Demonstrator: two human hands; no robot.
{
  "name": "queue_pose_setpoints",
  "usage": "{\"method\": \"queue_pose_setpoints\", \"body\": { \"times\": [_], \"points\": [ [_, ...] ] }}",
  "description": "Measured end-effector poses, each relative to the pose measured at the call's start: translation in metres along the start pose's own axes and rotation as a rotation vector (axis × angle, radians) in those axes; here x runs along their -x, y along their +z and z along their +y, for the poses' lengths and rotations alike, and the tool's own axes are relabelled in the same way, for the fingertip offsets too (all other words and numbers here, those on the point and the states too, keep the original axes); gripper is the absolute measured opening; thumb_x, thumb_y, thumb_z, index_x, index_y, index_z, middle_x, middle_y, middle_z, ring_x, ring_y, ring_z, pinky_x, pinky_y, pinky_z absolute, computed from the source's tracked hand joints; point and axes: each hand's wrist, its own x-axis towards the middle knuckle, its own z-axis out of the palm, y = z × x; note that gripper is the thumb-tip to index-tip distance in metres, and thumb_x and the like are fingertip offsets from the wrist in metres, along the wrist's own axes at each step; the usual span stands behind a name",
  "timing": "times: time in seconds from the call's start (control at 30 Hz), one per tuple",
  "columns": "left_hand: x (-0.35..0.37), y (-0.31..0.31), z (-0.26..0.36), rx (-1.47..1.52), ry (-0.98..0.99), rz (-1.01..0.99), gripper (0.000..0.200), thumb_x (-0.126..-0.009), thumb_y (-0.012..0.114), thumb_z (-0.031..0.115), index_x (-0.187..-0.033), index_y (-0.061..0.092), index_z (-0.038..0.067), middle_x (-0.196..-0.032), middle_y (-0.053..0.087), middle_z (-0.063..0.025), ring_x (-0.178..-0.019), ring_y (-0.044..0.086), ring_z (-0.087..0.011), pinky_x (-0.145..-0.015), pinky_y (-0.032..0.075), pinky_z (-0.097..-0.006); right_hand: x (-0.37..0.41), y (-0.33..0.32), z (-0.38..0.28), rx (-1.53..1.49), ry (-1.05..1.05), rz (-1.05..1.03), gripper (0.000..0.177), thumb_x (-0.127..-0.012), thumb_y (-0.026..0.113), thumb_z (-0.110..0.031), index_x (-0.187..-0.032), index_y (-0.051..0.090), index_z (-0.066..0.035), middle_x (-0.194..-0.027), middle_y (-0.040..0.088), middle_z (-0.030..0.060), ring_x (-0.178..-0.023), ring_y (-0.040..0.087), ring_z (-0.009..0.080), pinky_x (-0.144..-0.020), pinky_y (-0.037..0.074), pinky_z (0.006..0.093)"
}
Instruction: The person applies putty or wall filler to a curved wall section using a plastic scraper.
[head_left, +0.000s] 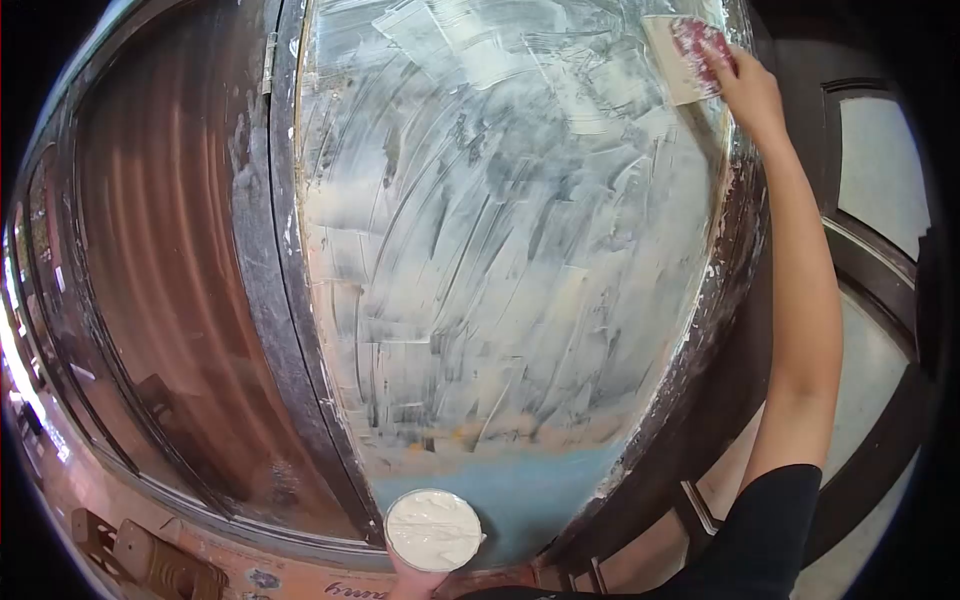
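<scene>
My right hand [745, 85] is raised to the upper right and grips a flat putty scraper [680, 55], its blade pressed against a blue wall panel [500, 230] covered in streaky white filler. At the bottom centre my left hand [412, 583], mostly hidden under it, holds a round tub of white putty [433, 529] close to the panel's bare blue lower part [520, 490].
A dark, paint-flecked frame [275, 260] borders the panel on the left, beside a brown wooden door or shutter [160, 270]. Another dark frame [730, 290] runs down the right side, with dark-framed panes [880, 170] beyond it. Orange floor and wooden furniture [150, 560] lie at lower left.
</scene>
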Motion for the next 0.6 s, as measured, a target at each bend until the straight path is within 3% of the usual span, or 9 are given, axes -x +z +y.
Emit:
{"method": "queue_pose_setpoints", "body": {
  "times": [0.13,0.17,0.23,0.3,0.33,0.37,0.4,0.43,0.6],
  "points": [
    [0.001,0.011,-0.003,0.228,-0.124,0.024,0.066,-0.095,0.039,0.058,-0.141,0.049,0.011,-0.145,0.050,-0.0161,-0.131,0.048,-0.0429,-0.109,0.035,-0.0671,-0.003,-0.010,-0.009,0.010,-0.090,0.207,0.038,-0.098,0.056,-0.041,-0.128,0.065,-0.020,-0.107,0.071,0.0168,-0.101,0.066,0.0390,-0.085,0.052,0.0427],
    [-0.001,0.010,-0.005,0.221,-0.127,0.023,0.066,-0.095,0.039,0.058,-0.141,0.049,0.011,-0.145,0.050,-0.0161,-0.131,0.048,-0.0429,-0.109,0.035,-0.0671,0.003,-0.015,-0.037,-0.018,-0.080,0.214,0.032,-0.095,0.059,-0.032,-0.122,0.067,-0.017,-0.104,0.071,0.0155,-0.098,0.065,0.0397,-0.083,0.052,0.0442],
    [-0.005,0.007,-0.010,0.148,-0.102,0.039,0.068,-0.094,0.039,0.059,-0.142,0.048,0.011,-0.144,0.051,-0.0160,-0.131,0.048,-0.0415,-0.110,0.035,-0.0653,0.005,-0.011,-0.064,-0.052,-0.282,0.332,0.036,-0.100,0.058,-0.033,-0.108,0.071,-0.001,-0.084,0.072,0.0116,-0.077,0.067,0.0191,-0.072,0.053,0.0342],
    [-0.010,-0.013,-0.019,0.016,-0.050,0.035,0.069,-0.095,0.033,0.061,-0.142,0.047,0.012,-0.144,0.051,-0.0153,-0.133,0.047,-0.0408,-0.110,0.037,-0.0640,0.002,0.006,-0.080,-0.104,-0.326,0.383,0.034,-0.100,0.058,-0.031,-0.104,0.072,0.000,-0.082,0.072,0.0110,-0.076,0.066,0.0184,-0.070,0.052,0.0341],
    [-0.014,-0.020,-0.022,-0.192,0.023,-0.005,0.071,-0.093,0.037,0.063,-0.143,0.047,0.014,-0.147,0.048,-0.0143,-0.134,0.044,-0.0424,-0.109,0.030,-0.0712,-0.002,0.017,-0.084,-0.156,-0.377,0.435,0.033,-0.100,0.058,-0.029,-0.101,0.072,0.000,-0.080,0.071,0.0104,-0.075,0.066,0.0177,-0.069,0.052,0.0341],
    [-0.017,-0.027,-0.026,-0.398,0.095,-0.043,0.072,-0.090,0.041,0.065,-0.143,0.047,0.017,-0.150,0.044,-0.0132,-0.136,0.041,-0.0441,-0.109,0.024,-0.0784,-0.002,0.029,-0.089,-0.157,-0.377,0.439,0.033,-0.100,0.058,-0.029,-0.101,0.072,0.000,-0.080,0.071,0.0104,-0.075,0.066,0.0177,-0.069,0.052,0.0341],
    [-0.014,0.003,-0.020,0.010,-0.082,0.014,0.071,-0.091,0.041,0.065,-0.143,0.047,0.017,-0.150,0.044,-0.0133,-0.137,0.040,-0.0443,-0.109,0.024,-0.0785,0.000,0.044,-0.090,-0.063,-0.361,0.270,0.024,-0.095,0.060,-0.025,-0.105,0.069,-0.005,-0.089,0.070,0.0128,-0.084,0.065,0.0283,-0.074,0.052,0.0403],
    [-0.014,0.008,-0.019,0.004,-0.079,0.008,0.071,-0.091,0.041,0.065,-0.143,0.047,0.017,-0.150,0.044,-0.0133,-0.137,0.040,-0.0443,-0.109,0.024,-0.0785,0.002,0.053,-0.091,0.033,-0.340,0.105,0.022,-0.090,0.063,-0.021,-0.108,0.066,-0.010,-0.097,0.069,0.0152,-0.093,0.065,0.0388,-0.079,0.052,0.0465],
    [-0.019,0.019,-0.017,0.076,-0.092,-0.041,0.074,-0.092,0.036,0.066,-0.145,0.046,0.016,-0.150,0.045,-0.0133,-0.137,0.042,-0.0423,-0.111,0.027,-0.0723,0.032,0.060,-0.091,-0.019,-0.411,0.060,0.013,-0.083,0.063,-0.011,-0.095,0.062,-0.006,-0.090,0.068,0.0150,-0.089,0.065,0.0363,-0.077,0.052,0.0477]
  ]
}}
